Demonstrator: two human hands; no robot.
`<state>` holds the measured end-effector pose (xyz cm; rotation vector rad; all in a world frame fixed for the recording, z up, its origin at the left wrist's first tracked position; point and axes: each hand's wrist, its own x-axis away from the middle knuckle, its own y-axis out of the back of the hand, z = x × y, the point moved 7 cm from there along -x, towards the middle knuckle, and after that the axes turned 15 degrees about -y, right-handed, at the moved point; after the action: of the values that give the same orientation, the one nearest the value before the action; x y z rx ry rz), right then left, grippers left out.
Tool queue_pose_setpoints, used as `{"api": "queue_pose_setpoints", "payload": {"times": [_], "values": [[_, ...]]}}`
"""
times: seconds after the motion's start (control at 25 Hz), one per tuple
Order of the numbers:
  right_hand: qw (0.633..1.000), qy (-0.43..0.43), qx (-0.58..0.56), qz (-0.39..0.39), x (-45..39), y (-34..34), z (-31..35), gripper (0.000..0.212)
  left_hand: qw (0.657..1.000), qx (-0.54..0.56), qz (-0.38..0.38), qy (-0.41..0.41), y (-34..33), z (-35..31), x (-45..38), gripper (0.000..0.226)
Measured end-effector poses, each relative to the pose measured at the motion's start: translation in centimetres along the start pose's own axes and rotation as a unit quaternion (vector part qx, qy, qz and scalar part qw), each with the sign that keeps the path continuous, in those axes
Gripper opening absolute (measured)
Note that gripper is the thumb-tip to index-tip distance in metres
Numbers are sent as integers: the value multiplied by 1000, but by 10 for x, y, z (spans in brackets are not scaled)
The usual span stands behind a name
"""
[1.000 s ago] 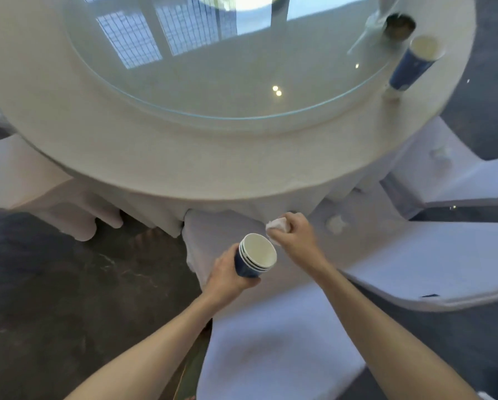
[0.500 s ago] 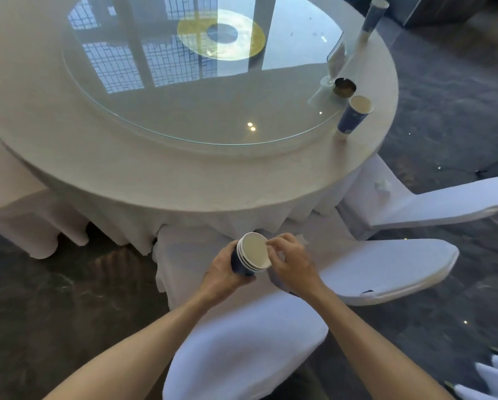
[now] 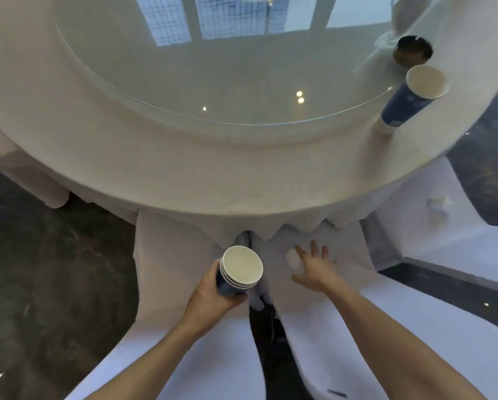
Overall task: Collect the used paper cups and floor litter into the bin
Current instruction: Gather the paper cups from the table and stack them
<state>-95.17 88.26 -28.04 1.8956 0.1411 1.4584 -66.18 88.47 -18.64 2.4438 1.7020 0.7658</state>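
My left hand [image 3: 213,295] grips a stack of nested blue paper cups [image 3: 240,270] with white insides, held over the gap between two white-covered chairs. My right hand [image 3: 312,265] is spread open just right of the stack, its fingers above a small crumpled white paper [image 3: 292,258] lying on a chair seat. One more blue paper cup [image 3: 409,96] stands on the round table's right edge. Another scrap of crumpled paper [image 3: 438,204] lies on the chair at the right. No bin is in view.
The round table [image 3: 184,163] with white cloth and a glass turntable fills the upper view. A dark ashtray-like dish [image 3: 412,51] sits by the standing cup. White-covered chairs [image 3: 343,327] crowd the front and right; dark stone floor [image 3: 48,284] lies to the left.
My right hand came off the rim of the cup stack, moved right and opened over the crumpled paper on the chair. The view swung closer to the table edge.
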Motion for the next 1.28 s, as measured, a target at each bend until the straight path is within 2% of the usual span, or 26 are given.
{"api": "queue_pose_setpoints", "payload": {"times": [0.24,0.36,0.48,0.56,0.68,0.76,0.84,0.96,1.08,1.2,1.28], "values": [[994,84,75,11,-97,-52,19,88,999,10,-32,43,-69,31,-21,78],[992,71,97,44,-122,-91,16,82,998,4,-30,57,-82,47,-22,80],[989,65,127,47,-118,-121,-2,60,997,2,-34,63,-82,48,-18,85],[989,75,119,48,-105,-115,-10,42,998,0,-39,58,-79,37,-10,87],[998,44,-21,44,-66,-58,-20,29,999,-8,-14,45,-75,8,-3,91],[984,48,-173,-11,-28,8,-25,23,999,-27,14,22,-77,-17,-1,93],[935,68,-339,-83,30,81,-38,14,999,-41,34,-4,-78,-50,3,91],[871,97,-456,-153,118,157,-55,18,997,-52,42,-38,-90,-86,6,87],[843,141,-492,-163,191,177,-71,19,994,-38,49,-86,-113,-128,13,86],[886,178,-395,-162,230,164,-83,31,990,-30,50,-128,-139,-163,19,77],[896,207,-339,-199,247,157,-104,33,988,-23,38,-146,-156,-179,26,77]]}}
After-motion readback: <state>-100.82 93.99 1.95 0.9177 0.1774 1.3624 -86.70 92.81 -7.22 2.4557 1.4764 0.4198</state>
